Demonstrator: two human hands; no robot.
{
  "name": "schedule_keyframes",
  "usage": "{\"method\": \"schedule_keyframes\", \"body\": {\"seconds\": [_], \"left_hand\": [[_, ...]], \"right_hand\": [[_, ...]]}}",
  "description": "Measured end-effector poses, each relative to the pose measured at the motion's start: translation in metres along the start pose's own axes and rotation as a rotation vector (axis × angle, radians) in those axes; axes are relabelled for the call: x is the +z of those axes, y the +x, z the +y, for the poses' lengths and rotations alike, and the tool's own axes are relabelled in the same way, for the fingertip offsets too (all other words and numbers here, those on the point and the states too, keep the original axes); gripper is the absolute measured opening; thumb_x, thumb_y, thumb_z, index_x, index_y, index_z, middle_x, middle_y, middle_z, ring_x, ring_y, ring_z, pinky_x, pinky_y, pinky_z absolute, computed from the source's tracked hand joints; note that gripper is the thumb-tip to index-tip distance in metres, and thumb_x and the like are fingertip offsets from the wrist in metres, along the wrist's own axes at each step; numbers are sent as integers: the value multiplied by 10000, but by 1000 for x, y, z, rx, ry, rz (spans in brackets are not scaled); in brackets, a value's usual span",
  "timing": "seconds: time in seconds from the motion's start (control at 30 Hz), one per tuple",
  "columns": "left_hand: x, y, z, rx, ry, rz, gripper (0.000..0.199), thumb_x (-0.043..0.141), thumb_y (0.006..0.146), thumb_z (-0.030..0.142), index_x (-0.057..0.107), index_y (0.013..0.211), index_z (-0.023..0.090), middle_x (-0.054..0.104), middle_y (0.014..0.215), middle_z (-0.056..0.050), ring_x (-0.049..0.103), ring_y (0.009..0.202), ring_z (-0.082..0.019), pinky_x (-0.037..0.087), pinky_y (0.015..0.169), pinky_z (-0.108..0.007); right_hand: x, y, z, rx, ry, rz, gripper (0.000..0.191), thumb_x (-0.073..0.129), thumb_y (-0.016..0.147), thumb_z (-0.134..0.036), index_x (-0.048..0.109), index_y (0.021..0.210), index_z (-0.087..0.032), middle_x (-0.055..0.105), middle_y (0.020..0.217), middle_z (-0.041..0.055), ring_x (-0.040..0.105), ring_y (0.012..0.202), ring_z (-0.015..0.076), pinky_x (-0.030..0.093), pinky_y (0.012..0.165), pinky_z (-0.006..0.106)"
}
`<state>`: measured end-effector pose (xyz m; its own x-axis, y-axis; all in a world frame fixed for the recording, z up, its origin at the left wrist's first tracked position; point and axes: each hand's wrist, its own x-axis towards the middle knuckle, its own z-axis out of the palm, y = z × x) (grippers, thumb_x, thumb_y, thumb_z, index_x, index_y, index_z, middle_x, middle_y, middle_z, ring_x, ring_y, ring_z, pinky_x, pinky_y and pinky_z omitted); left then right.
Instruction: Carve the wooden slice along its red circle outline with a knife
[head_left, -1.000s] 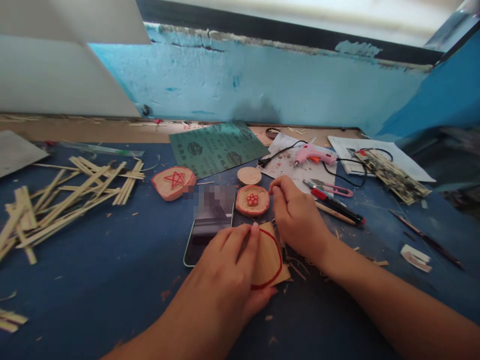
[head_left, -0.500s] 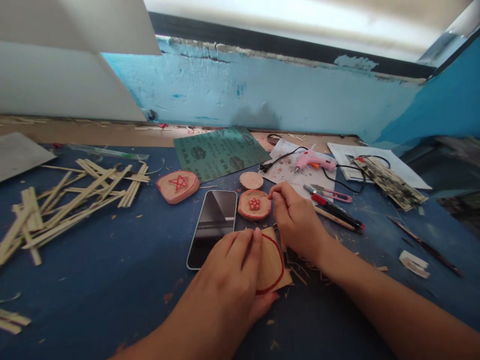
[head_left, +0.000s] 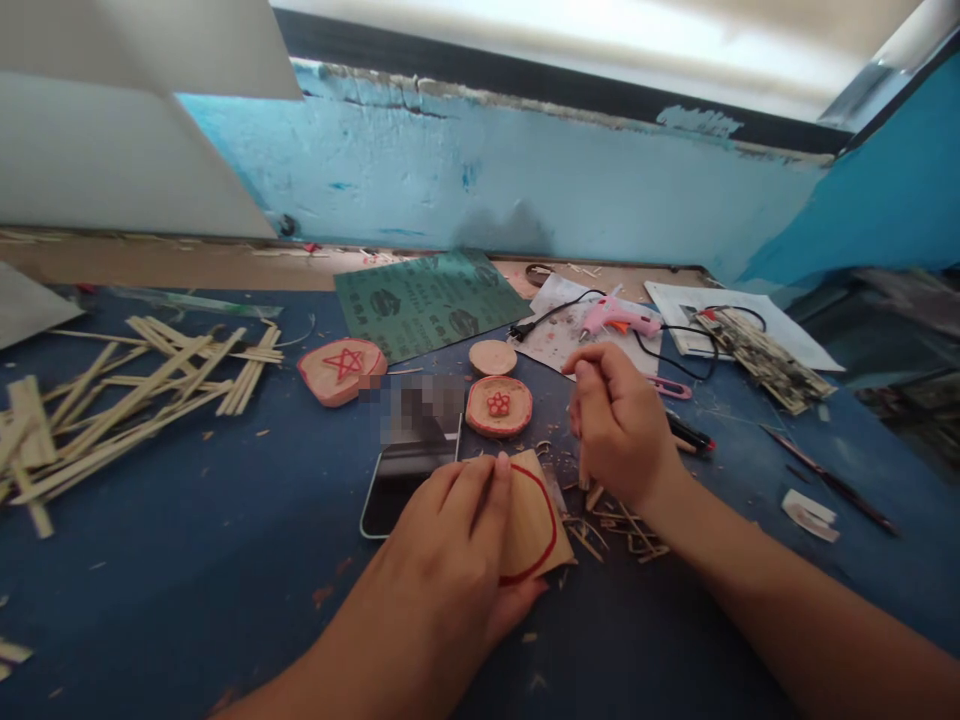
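My left hand (head_left: pixel 442 530) presses a squarish wooden piece (head_left: pixel 534 525) with a red curved outline against the blue tabletop. To its right, my right hand (head_left: pixel 622 430) is raised a little and closed, apart from the piece; what it grips is hidden by the fingers. Wood shavings (head_left: pixel 637 535) lie below that hand. Just beyond the piece sit a rounded wooden block (head_left: pixel 499 408) with a red flower and a plain wooden disc (head_left: pixel 492 357). A phone (head_left: pixel 397 490) lies partly behind my left hand, its upper part blurred out.
A wooden piece with a red star (head_left: pixel 341 372) lies at left, beside a heap of wooden sticks (head_left: pixel 172 370). Behind are green sandpaper (head_left: pixel 427 300) and a pink glue gun (head_left: pixel 619 318) with its cord. Pens (head_left: pixel 694 437) and a thin dark tool (head_left: pixel 832 482) lie right.
My right hand has moved away from the wooden piece, up and to the right, uncovering more shavings. My left hand still holds the piece down. The view has shifted slightly.
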<state>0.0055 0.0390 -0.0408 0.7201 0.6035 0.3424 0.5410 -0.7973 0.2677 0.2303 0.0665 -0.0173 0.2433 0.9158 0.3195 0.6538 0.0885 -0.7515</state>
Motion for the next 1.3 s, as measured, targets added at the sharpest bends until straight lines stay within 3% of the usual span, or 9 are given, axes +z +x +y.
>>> {"method": "schedule_keyframes", "body": {"seconds": [0.2,0.57,0.83,1.13,1.3], "left_hand": [[1,-3,-1,-12,-21,-31,920,901,827,315,392,1554,71,596,1465,-236,588,1325,-402,584,1106,-578],[0,0,1,-18,-22,-28,930,924,809,272,402,1541,35,613,1440,-250,594,1304,-404,575,1108,-586],[-2,-1,1,-8,-18,-28,924,910,810,268,396,1543,35,609,1444,-244,593,1311,-404,586,1099,-585],[-3,-1,2,1,-12,-41,968,943,785,278,387,1541,41,624,1438,-246,611,1295,-400,584,1100,-569],[-4,-1,1,-9,-18,-45,932,920,816,308,391,1542,58,621,1445,-247,609,1300,-413,587,1093,-592]], "right_hand": [[11,-2,-6,-28,26,-16,163,424,1110,-302,577,1092,-250,557,669,-47,545,559,161,376,589,321],[13,-12,-15,-10,-20,-127,172,452,1084,-266,619,1056,-234,535,658,-52,501,541,149,357,578,314],[12,-6,-10,19,36,-67,176,423,1111,-324,582,1092,-251,569,679,-36,534,552,167,376,568,315],[12,-13,-18,5,-15,-114,159,466,1066,-256,616,1014,-244,558,673,-37,510,555,160,375,592,318],[9,-8,-11,33,10,-63,163,439,1098,-306,593,1080,-255,556,653,-40,529,537,174,376,570,325]]}}
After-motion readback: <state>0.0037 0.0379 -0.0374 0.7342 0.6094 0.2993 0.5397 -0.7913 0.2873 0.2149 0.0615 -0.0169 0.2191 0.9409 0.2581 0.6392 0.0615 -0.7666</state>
